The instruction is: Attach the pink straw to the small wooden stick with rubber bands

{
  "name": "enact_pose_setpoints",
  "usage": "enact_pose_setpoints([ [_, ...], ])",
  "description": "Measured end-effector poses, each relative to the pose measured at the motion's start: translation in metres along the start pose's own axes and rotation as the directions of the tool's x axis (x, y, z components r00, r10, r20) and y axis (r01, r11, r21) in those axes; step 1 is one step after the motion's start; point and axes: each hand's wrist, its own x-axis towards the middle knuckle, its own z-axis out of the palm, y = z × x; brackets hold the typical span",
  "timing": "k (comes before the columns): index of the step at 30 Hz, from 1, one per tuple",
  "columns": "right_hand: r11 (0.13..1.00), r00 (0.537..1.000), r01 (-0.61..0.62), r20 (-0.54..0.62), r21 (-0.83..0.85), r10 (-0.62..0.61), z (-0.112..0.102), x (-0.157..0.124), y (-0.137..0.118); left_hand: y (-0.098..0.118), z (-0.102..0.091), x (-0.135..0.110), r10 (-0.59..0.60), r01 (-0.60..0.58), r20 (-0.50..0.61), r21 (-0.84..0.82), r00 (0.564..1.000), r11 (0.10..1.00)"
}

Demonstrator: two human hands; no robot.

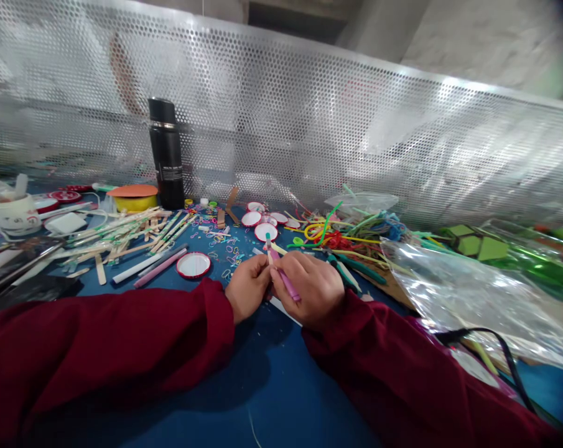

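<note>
My right hand is closed around a slim pink-handled tool. The handle slants up and away from me, and a pale narrow part reaches beyond the fingers. Whether it is a cutter or a pen I cannot tell. Pressed close beside it, my left hand has its fingers pinched together, and whatever they hold is hidden. A white strip shows beneath my right hand. Just beyond both hands lies a white round lid with a red rim; a similar lid rests left of them.
A black bottle stands before a perforated metal panel. Wooden sticks and a white cup are to the left. Colourful cords and a clear plastic bag lie right, on the blue table.
</note>
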Motion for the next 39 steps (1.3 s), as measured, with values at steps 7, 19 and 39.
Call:
enact_pose_setpoints([
  [7,1.000,1.000,-0.005,-0.002,-0.021,0.005,0.0009,-0.0003,0.0009,-0.0010,-0.0003,0.0005,-0.001,0.001,-0.003,0.009,1.000,1.000],
  [19,1.000,1.000,0.014,0.006,0.011,-0.014,0.0012,-0.0004,0.0010,0.0023,0.0000,-0.0008,-0.005,0.005,-0.010,-0.005,1.000,1.000],
  [39,1.000,1.000,0.015,-0.002,-0.010,-0.015,0.0002,0.0002,0.0004,-0.0007,-0.0010,0.0001,0.001,-0.001,-0.008,0.022,1.000,1.000],
])
